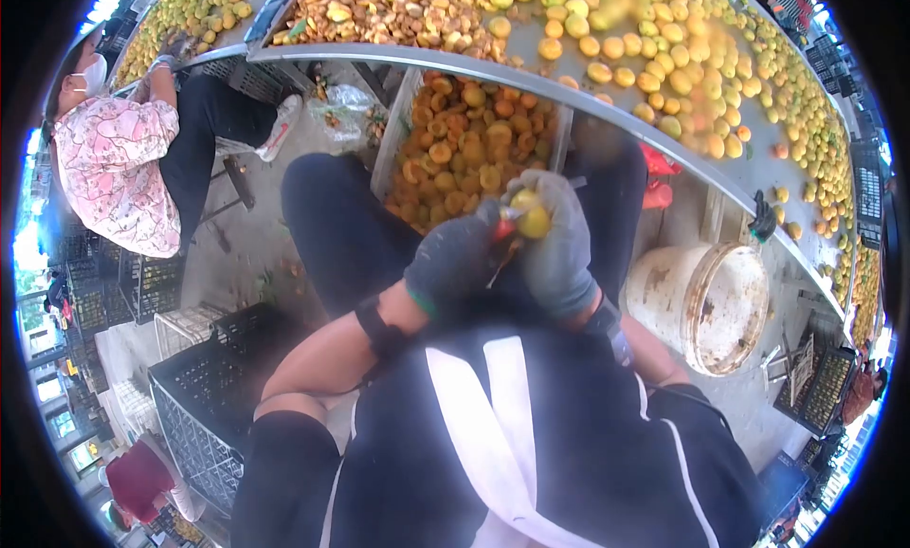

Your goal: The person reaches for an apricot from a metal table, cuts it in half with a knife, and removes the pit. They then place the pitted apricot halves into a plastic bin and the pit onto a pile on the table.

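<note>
My right hand (561,249), in a light grey glove, is closed around a small yellow fruit (534,218) held over my lap. My left hand (455,264), in a dark glove, presses against it and grips a small red-handled tool (503,229) whose tip touches the fruit. Just beyond my hands, between my knees, stands a crate (391,136) filled with orange fruit halves.
A long metal table (758,173) curves across the top, covered with yellow fruit and a pile of pits and scraps (398,17). A white bucket (706,301) stands at right, a black crate (204,387) at left. A seated person in a pink floral top (114,169) works at far left.
</note>
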Motion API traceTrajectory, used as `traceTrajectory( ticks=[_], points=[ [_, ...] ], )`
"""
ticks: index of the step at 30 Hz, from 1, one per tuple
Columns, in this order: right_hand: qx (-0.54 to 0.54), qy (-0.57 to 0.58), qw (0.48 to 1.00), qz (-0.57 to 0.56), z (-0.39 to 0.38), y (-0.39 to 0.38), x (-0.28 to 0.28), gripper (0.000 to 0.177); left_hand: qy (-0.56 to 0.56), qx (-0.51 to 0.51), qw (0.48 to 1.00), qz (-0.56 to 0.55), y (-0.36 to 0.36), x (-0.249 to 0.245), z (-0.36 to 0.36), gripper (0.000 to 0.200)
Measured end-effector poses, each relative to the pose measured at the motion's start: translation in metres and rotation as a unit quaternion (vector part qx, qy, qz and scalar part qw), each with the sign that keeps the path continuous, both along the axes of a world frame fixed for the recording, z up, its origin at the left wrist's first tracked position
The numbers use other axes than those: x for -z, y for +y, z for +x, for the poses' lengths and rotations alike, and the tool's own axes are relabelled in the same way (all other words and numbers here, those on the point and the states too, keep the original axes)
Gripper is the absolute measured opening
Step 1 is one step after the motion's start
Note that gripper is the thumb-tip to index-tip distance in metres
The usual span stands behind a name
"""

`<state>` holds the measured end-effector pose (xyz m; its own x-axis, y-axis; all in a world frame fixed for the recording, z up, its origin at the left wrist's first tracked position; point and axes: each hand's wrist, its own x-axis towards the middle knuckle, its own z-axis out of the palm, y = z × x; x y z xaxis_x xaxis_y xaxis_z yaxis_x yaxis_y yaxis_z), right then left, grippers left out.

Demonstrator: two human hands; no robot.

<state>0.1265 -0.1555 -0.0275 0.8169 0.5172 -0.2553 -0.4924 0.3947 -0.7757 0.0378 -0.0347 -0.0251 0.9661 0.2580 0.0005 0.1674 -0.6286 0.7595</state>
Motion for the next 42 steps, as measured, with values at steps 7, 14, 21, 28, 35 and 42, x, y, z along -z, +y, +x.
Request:
traceTrajectory(
  ticks=[7,14,21,28,35,42],
  points=[
    [0.05,-0.135,0.989,-0.036,-0.003,0.009,-0.011,0.021,-0.055,0.056,0.996,-0.035,0.001,0.026,0.006,0.032],
    [-0.027,-0.324,0.946,0.018,0.004,0.007,-0.056,0.022,0.041,0.064,0.953,-0.294,0.014,-0.026,0.013,0.03],
    [-0.325,-0.176,0.91,-0.186,0.017,-0.026,-0.074,0.035,-0.015,0.19,0.979,0.079,0.045,-0.027,0.0,0.034],
    [-0.289,-0.335,0.878,-0.184,0.0,-0.026,-0.081,0.04,-0.048,0.148,0.988,0.017,0.025,-0.007,-0.023,0.037],
    [-0.223,-0.296,0.924,-0.095,0.017,-0.006,-0.041,0.051,0.012,0.023,0.896,-0.443,0.016,-0.069,-0.018,0.031],
    [-0.088,-0.082,0.988,-0.093,0.037,-0.013,-0.034,0.038,-0.204,-0.034,0.958,-0.201,0.054,-0.039,-0.024,0.02]
  ],
)
